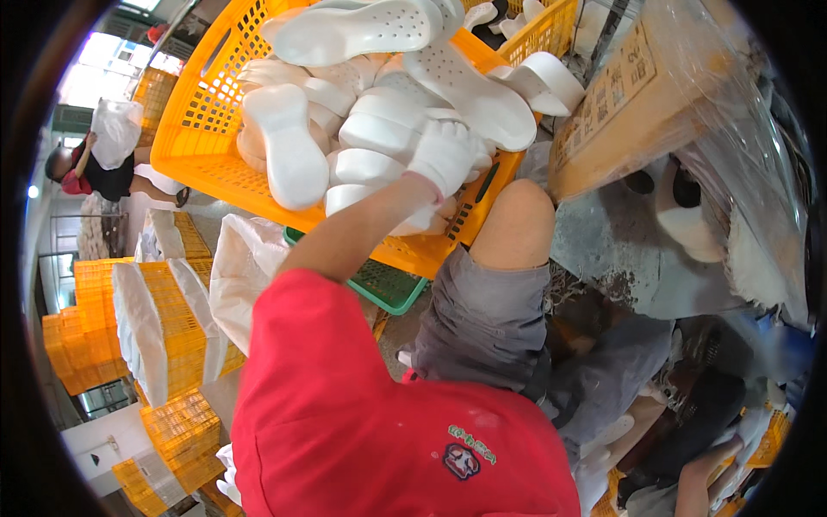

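My left hand point(446, 159), in a white glove, reaches into an orange plastic crate point(200, 177) heaped with white shoe soles. Its fingers curl down on a thick white shoe sole point(377, 129) near the crate's near right side, and the fingertips are partly hidden among the pile. Beside the hand lies a long sole with small holes point(482, 99). Another perforated sole point(357, 33) rests across the top of the heap, and a smooth sole point(289, 146) leans at the left. My right hand does not show.
A green crate point(392, 289) sits under the orange one. On the right stands a cardboard box point(616, 103) wrapped in clear plastic, by a grey surface point(603, 250). Stacked yellow crates point(164, 319) fill the left. A person point(90, 164) holds a white bag at the far left.
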A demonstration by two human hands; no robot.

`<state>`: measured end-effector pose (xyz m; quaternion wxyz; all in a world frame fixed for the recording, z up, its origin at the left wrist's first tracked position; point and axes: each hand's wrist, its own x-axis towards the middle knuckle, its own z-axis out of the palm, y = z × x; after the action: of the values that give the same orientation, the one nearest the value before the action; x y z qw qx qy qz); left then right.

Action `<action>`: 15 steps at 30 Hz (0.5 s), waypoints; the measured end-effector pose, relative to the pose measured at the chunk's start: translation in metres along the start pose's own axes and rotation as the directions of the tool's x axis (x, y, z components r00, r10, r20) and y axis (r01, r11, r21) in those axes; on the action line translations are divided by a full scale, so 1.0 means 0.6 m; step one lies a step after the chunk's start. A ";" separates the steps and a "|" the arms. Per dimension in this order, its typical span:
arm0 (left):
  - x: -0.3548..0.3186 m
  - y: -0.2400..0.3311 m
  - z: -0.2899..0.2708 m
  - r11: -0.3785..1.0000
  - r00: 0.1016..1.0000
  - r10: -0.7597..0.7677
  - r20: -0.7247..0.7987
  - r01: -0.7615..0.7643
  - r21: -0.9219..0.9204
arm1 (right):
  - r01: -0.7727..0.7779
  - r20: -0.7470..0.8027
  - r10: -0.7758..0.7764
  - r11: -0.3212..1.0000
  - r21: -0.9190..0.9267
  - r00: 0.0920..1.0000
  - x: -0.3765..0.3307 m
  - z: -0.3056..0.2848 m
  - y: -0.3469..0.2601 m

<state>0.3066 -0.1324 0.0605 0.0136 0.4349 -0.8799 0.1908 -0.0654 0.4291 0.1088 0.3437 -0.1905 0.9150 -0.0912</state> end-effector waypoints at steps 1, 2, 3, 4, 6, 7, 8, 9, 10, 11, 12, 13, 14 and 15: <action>-0.012 0.011 0.021 0.981 0.983 0.126 0.132 -0.143 0.129 | 0.046 -0.007 -0.046 0.999 -0.009 0.999 0.006 -0.001 -0.012; -0.023 0.020 0.034 0.982 0.977 0.148 0.153 -0.164 0.098 | 0.129 -0.044 -0.129 0.992 -0.008 0.991 0.007 0.000 -0.028; -0.039 0.036 0.039 0.972 0.929 0.225 0.294 -0.237 0.006 | 0.265 -0.165 -0.274 0.961 -0.072 0.947 0.017 -0.001 -0.049; -0.047 0.043 0.036 0.962 0.914 0.271 0.301 -0.268 -0.053 | 0.374 -0.281 -0.408 0.912 -0.169 0.869 0.022 -0.003 -0.073; -0.062 0.054 0.018 0.987 0.930 0.140 0.340 -0.104 -0.121 | 0.372 -0.232 -0.370 0.927 -0.038 0.900 0.039 -0.005 -0.114; -0.064 0.053 0.006 0.993 0.938 0.076 0.339 -0.041 -0.111 | 0.492 -0.242 -0.467 0.869 0.054 0.850 0.045 -0.004 -0.132; -0.061 0.047 -0.009 0.992 0.870 0.107 0.480 -0.059 -0.115 | 0.468 -0.204 -0.455 0.883 0.021 0.867 0.051 -0.002 -0.147; -0.055 0.036 -0.024 0.990 0.824 0.141 0.549 -0.109 -0.091 | 0.520 -0.184 -0.510 0.854 0.009 0.840 0.052 0.001 -0.165; -0.042 0.021 -0.040 0.981 0.785 0.192 0.589 -0.142 -0.130 | 0.581 -0.180 -0.570 0.813 0.016 0.802 0.053 0.006 -0.178; -0.027 0.003 -0.056 0.975 0.759 0.223 0.612 -0.189 -0.121 | 0.604 -0.151 -0.595 0.797 0.014 0.789 0.049 0.012 -0.201; -0.018 -0.009 -0.073 0.961 0.757 0.252 0.602 -0.270 -0.063 | 0.638 -0.148 -0.627 0.770 0.031 0.764 0.042 0.018 -0.218; -0.008 -0.025 -0.093 0.970 0.798 0.235 0.555 -0.158 -0.184 | 0.667 -0.140 -0.656 0.744 0.047 0.742 0.034 0.028 -0.248; 0.006 -0.053 -0.116 0.937 0.827 0.244 0.506 -0.066 -0.344 | 0.662 -0.113 -0.654 0.747 0.067 0.748 0.020 0.030 -0.277; 0.010 -0.070 -0.140 0.812 0.864 0.245 0.440 0.065 -0.580 | 0.665 -0.109 -0.656 0.742 0.085 0.747 0.008 0.041 -0.312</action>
<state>0.3234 -0.1313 0.1530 -0.0908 0.4004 -0.8892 -0.2021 0.0010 0.2559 0.1433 0.2666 -0.4779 0.7929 -0.2679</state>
